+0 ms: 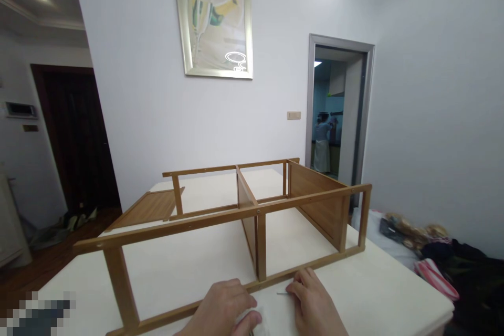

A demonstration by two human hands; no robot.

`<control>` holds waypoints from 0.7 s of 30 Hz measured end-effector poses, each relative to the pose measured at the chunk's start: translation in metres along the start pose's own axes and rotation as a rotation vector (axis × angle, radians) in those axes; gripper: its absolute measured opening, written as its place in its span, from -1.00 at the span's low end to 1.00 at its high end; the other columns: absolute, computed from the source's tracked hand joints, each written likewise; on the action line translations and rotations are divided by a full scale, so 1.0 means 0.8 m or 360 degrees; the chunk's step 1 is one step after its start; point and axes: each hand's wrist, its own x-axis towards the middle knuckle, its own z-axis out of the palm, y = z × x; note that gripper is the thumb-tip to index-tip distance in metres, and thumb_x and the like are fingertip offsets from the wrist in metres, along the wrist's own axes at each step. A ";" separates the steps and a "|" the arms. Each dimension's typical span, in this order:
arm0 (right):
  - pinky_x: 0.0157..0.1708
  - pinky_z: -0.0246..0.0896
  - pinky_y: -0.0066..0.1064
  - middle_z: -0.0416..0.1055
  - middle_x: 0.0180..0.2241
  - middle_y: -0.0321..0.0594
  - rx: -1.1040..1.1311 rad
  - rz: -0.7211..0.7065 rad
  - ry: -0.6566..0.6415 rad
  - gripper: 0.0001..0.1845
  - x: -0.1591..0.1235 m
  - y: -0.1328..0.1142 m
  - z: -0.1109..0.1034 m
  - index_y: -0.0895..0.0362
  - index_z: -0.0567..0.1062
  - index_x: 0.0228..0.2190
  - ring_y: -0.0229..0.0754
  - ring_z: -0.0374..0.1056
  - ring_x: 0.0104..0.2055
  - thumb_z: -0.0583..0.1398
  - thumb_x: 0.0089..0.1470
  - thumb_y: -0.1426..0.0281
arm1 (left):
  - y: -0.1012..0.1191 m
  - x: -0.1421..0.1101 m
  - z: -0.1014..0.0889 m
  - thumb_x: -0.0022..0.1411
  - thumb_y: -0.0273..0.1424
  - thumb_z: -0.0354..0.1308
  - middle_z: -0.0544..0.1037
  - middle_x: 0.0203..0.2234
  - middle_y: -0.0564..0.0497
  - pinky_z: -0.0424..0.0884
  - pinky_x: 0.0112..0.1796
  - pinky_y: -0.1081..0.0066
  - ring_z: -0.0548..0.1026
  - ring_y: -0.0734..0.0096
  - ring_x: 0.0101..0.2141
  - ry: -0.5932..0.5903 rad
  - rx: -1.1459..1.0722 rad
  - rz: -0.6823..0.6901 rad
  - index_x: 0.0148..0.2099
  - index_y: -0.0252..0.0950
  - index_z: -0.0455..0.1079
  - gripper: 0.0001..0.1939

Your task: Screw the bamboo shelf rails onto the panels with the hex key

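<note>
At the left end of the white counter (397, 294) a flat slatted wooden panel (147, 207) lies loose beside the wooden frame (260, 215), which rests on its side across the middle, crosspieces standing up. A knock on the frame's left end could shove that panel askew or scrape it. In front of the frame's near bottom rail, the left hand (223, 305) is curled, thumb and fingers drawn in by a whitish, see-through packet (264, 321); whether it grips it I cannot tell. If the packet is open and tips, small contents could scatter. Just right of it a thin metal piece (282, 293) pokes out from the right hand (313, 299), whose thumb and fingers pinch it close to the rail; being so slim, it could slip or twist if the pinch loosens
</note>
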 end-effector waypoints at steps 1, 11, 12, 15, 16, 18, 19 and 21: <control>-0.30 0.30 -0.28 0.45 -0.39 -0.08 0.0002 -0.0011 0.0002 -0.57 0.000 0.000 -0.001 0.13 0.57 -0.51 -0.05 0.36 -0.29 0.01 -0.11 0.78 | 0.000 -0.001 -0.001 0.31 -0.31 -0.02 0.54 -0.57 -0.01 0.39 -0.40 0.46 0.46 0.39 -0.47 -0.0052 0.0000 -0.0031 -0.31 -0.24 0.50 -0.72; -0.17 0.21 -0.23 0.42 -0.34 -0.11 0.0076 0.0111 -0.0188 -0.59 -0.005 0.019 0.021 0.13 0.56 -0.40 -0.04 0.31 -0.20 0.00 -0.03 0.73 | -0.002 0.003 -0.003 0.17 -0.26 0.19 0.61 -0.40 0.07 0.36 -0.29 0.44 0.53 0.33 -0.32 -0.0664 0.0039 -0.0257 -0.31 -0.19 0.48 -0.87; -0.17 0.21 -0.23 0.42 -0.34 -0.11 0.0070 0.0114 -0.0191 -0.59 -0.005 0.019 0.021 0.13 0.55 -0.41 -0.04 0.31 -0.20 0.00 -0.02 0.73 | -0.001 0.003 -0.005 0.16 -0.25 0.20 0.61 -0.38 0.08 0.36 -0.28 0.44 0.53 0.32 -0.31 -0.0689 0.0040 -0.0267 -0.31 -0.18 0.48 -0.87; -0.17 0.22 -0.23 0.42 -0.33 -0.11 0.0053 0.0105 -0.0205 -0.61 -0.004 0.016 0.016 0.13 0.55 -0.40 -0.04 0.32 -0.20 0.01 0.01 0.72 | 0.002 0.005 -0.009 0.15 -0.24 0.21 0.61 -0.38 0.07 0.36 -0.28 0.43 0.53 0.31 -0.31 -0.0726 0.0050 -0.0281 -0.33 -0.19 0.47 -0.86; -0.17 0.23 -0.23 0.43 -0.32 -0.10 0.0044 0.0096 -0.0212 -0.64 -0.003 0.014 0.014 0.13 0.54 -0.40 -0.03 0.32 -0.20 0.02 0.04 0.70 | 0.003 0.005 -0.010 0.16 -0.23 0.21 0.61 -0.39 0.07 0.36 -0.28 0.43 0.53 0.31 -0.31 -0.0729 0.0052 -0.0280 -0.34 -0.19 0.47 -0.85; -0.17 0.25 -0.22 0.43 -0.31 -0.10 0.0022 0.0069 -0.0205 -0.69 -0.001 0.011 0.009 0.13 0.53 -0.38 -0.03 0.33 -0.19 0.04 0.10 0.63 | 0.003 0.006 -0.009 0.18 -0.23 0.19 0.61 -0.39 0.06 0.36 -0.28 0.43 0.53 0.32 -0.32 -0.0723 0.0061 -0.0269 -0.34 -0.19 0.47 -0.84; -0.17 0.26 -0.21 0.43 -0.31 -0.10 0.0012 0.0055 -0.0189 -0.72 -0.001 0.011 0.007 0.13 0.53 -0.38 -0.03 0.34 -0.20 0.05 0.13 0.60 | 0.004 0.006 -0.008 0.19 -0.24 0.18 0.61 -0.40 0.06 0.37 -0.28 0.43 0.53 0.32 -0.32 -0.0714 0.0070 -0.0260 -0.34 -0.20 0.47 -0.85; -0.18 0.29 -0.21 0.44 -0.31 -0.11 0.0007 0.0032 -0.0133 -0.77 -0.001 0.010 0.006 0.12 0.52 -0.35 -0.04 0.35 -0.20 0.06 0.16 0.54 | 0.003 0.006 -0.006 0.21 -0.27 0.15 0.61 -0.41 0.04 0.37 -0.29 0.42 0.53 0.32 -0.33 -0.0684 0.0099 -0.0246 -0.34 -0.20 0.47 -0.85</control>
